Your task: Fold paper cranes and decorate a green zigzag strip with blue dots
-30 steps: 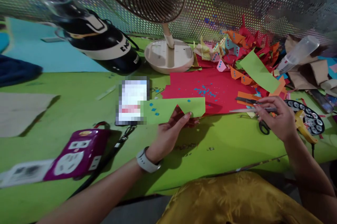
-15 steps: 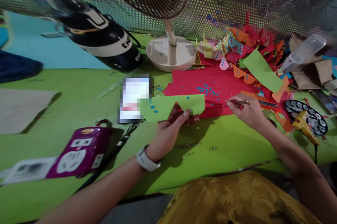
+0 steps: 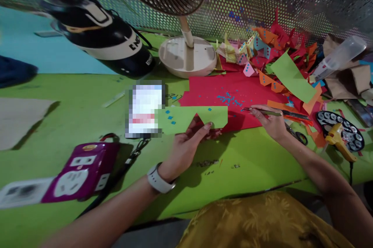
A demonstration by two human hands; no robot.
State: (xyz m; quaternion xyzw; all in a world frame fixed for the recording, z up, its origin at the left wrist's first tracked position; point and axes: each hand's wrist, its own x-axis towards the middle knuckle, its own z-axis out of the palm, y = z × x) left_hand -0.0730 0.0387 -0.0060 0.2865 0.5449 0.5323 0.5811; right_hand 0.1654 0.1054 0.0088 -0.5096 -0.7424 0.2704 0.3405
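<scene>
My left hand [image 3: 188, 143] pinches a light green paper strip [image 3: 186, 118] between thumb and fingers. Blue diamond-shaped bits are on the strip, most toward its left end and one near the top right. My right hand [image 3: 272, 124] is closed around slim metal tweezers [image 3: 266, 112]. Their tip points left, over the red paper sheet [image 3: 204, 89], close to a scatter of small blue bits [image 3: 230, 98]. Whether the tips grip a bit is too small to tell.
A phone [image 3: 144, 108] and purple power strip [image 3: 84, 170] lie left. Behind stand a black bottle [image 3: 107, 38] and a fan [image 3: 188, 58]. Coloured paper cutouts [image 3: 268, 44] heap at back right. Scissors [image 3: 298, 135] and a yellow glue gun [image 3: 339, 141] lie right.
The right hand with the tweezers has shifted slightly left and up, turning so the tweezers show more. The left hand keeps its hold on the green strip. The camera view has shifted a little.
</scene>
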